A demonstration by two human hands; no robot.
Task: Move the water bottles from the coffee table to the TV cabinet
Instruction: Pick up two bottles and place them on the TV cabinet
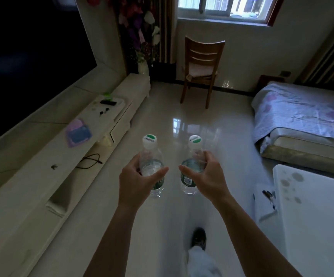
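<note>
Left hand [137, 181]: fingers and thumb wrapped round the middle of the left bottle [151, 166]; bottle upright, white cap with a green mark on top, carried in the air over the floor.

Right hand [204, 174]: wrapped likewise round the right bottle [192, 166]; same make, upright, cap up. The two bottles hang side by side, near one another, not touching.

Cabinet [48, 188]: long, pale, running from 7 o'clock up to 11 o'clock along the wall under the dark TV [28, 56]. On its top: a purple pouch [78, 131], a black cable [91, 160], and small dark items farther off.

Table [312, 216]: white corner at 4 o'clock; no bottles show on the visible part.

Step in hand, as judged: the carry, mid-way between table and cabinet, both bottles lifted.

Next move, as judged: turn toward 9 o'clock, pick a bare stretch of cabinet top clear of the cable and pouch, set each bottle down on its base, then loosen the fingers.
</note>
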